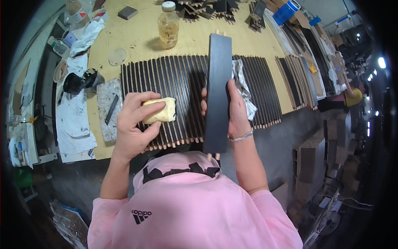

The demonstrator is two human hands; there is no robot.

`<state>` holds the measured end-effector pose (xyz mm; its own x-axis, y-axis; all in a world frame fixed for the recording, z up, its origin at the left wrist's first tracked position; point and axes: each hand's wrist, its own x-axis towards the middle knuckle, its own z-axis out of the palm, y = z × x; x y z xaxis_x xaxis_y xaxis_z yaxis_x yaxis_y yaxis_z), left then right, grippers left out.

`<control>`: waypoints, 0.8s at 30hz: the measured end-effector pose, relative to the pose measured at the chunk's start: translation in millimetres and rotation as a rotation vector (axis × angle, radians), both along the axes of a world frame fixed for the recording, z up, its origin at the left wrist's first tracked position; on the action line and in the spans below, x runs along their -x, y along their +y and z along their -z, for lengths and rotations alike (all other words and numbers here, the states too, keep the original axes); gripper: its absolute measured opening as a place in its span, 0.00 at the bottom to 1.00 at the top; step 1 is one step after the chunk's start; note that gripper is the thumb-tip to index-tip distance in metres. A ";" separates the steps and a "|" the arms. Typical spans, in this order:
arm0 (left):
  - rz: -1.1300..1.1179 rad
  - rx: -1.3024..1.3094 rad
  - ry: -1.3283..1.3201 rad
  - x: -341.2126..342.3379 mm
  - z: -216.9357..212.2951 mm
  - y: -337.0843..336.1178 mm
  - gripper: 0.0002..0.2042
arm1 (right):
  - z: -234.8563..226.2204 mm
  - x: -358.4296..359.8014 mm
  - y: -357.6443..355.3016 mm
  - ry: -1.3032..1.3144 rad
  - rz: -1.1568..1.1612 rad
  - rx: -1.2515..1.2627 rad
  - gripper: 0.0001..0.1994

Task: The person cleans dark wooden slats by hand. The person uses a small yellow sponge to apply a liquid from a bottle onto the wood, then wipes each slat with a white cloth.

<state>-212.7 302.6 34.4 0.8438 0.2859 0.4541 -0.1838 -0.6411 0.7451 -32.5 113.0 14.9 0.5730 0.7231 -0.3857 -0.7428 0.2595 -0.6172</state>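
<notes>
My left hand (pixel 139 120) pinches a pale yellow sponge (pixel 165 110) with a dark stain along its right edge. Held upright in my right hand (pixel 238 108) is a black wooden slat (pixel 219 91) with short dowel pegs at both ends. The fingers wrap behind the slat and the thumb lies along its right edge. Beneath both hands a long row of similar black slats (pixel 182 83) stands on edge, packed side by side on the table. A grey-white rag (pixel 243 87) lies on that row, just right of the slat.
A capped bottle of yellowish liquid (pixel 168 25) stands behind the row. Loose black pieces (pixel 207 9) are heaped at the far edge. Black-stained cups (pixel 83 81) sit on the left, near a stained board (pixel 110 110). More slats (pixel 292 81) lean together on the right.
</notes>
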 end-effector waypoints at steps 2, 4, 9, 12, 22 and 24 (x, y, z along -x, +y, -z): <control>-0.013 -0.009 -0.002 1.5 1.9 2.9 0.21 | 0.6 3.0 -7.7 -0.049 -0.077 -0.007 0.23; -0.040 -0.025 -0.049 0.6 4.4 5.0 0.22 | -5.7 6.4 -14.7 -0.210 -0.213 0.064 0.23; -0.019 -0.190 -0.076 -4.7 0.1 -5.0 0.23 | 2.7 12.8 -25.2 -0.222 -0.363 0.040 0.23; 0.146 -0.228 -0.116 -6.5 -0.4 -20.9 0.21 | 3.4 14.8 -26.1 -0.211 -0.443 0.040 0.23; -0.169 -0.306 -0.141 -15.1 -1.1 26.9 0.21 | 5.6 17.6 -45.3 -0.250 -0.623 0.035 0.25; -0.128 -0.303 -0.157 -11.3 -2.3 20.5 0.21 | 5.6 19.6 -47.7 -0.244 -0.605 0.064 0.29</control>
